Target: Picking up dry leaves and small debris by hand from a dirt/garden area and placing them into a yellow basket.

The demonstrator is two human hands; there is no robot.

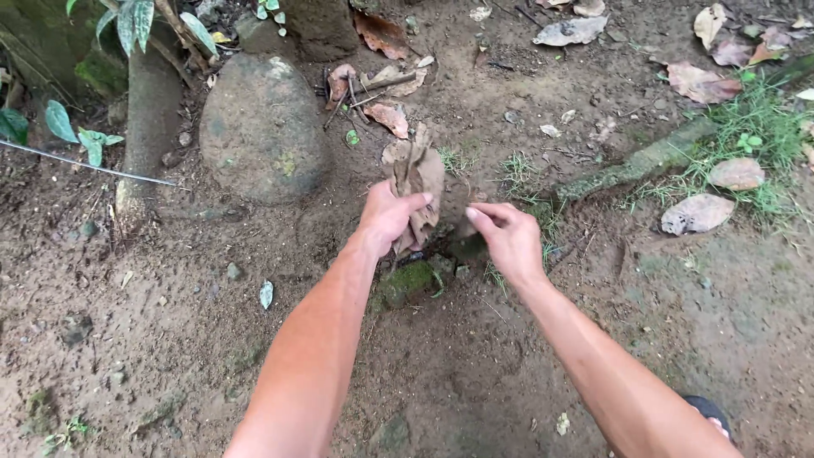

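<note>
- The left hand (386, 216) is shut tight on a bunch of dry brown leaves (420, 182), held up just above the dirt ground (153, 339).
- The right hand (507, 237) is just beside the leaves w/ its fingers (479, 219) pinched narrow. Can't tell if they grip a bit of leaf or nothing.
- Both arms reach out from the bottom of the view, hands close together in the middle.
- Right under the hands sits a small mossy green stone (407, 282) in the dirt.
- A big round grey rock (263, 127) lies up & to the left, near a tree root (148, 127) w/ green plant leaves (127, 21) by it.
- More dead leaves (699, 212) lie on the right by some grass (755, 127) & a long root (636, 165).
- A dark sandal (708, 411) peeks out at the bottom right.
</note>
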